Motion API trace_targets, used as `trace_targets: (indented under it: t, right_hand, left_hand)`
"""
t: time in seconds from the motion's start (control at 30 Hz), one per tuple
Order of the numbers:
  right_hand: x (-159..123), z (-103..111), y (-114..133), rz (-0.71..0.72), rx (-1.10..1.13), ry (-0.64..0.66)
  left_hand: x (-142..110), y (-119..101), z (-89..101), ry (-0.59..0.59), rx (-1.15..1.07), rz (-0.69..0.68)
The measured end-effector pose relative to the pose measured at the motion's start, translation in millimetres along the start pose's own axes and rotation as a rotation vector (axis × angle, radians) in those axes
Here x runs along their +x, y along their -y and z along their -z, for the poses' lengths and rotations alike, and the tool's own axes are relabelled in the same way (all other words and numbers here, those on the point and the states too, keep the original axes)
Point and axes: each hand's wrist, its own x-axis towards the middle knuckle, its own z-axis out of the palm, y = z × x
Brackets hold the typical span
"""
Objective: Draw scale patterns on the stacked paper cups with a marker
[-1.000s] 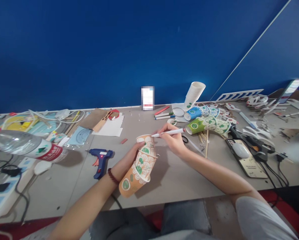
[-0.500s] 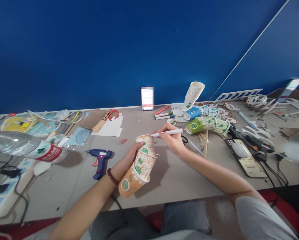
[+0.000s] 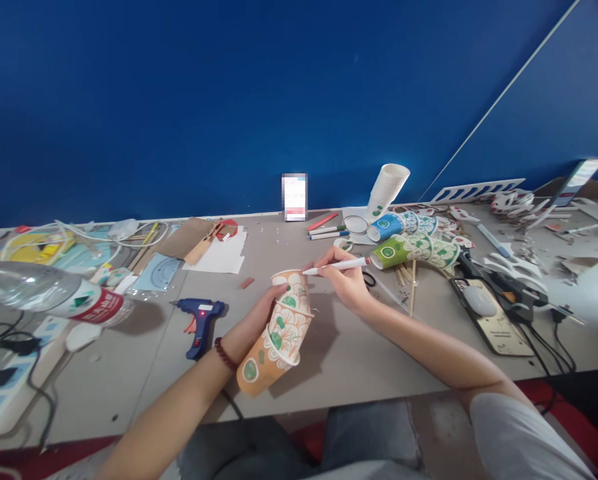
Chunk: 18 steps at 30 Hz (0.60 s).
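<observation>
My left hand is closed around the upper end of a row of joined paper cups, decorated in orange and green. The row tilts, its solid orange base toward me and its top rim away. Pinched in the fingers of my right hand is a white marker with a reddish end. Its tip touches or nearly touches the rim of the top cup; I cannot tell which. Right of my right hand lie a green cup row and a blue cup row.
A blue glue gun lies left of my left arm, near a water bottle and a power strip. White stacked cups stand by the wall. Several markers, a mouse on a phone-like slab and paper scraps surround the workspace.
</observation>
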Motion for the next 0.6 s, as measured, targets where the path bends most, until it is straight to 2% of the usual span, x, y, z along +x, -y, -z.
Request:
trace_targets:
  t: [0.6]
  right_hand:
    - [-0.9,-1.4,2.9,0.002,0.016,-0.024]
  left_hand:
    - [0.3,0.7,1.3,0.010,0.015,0.014]
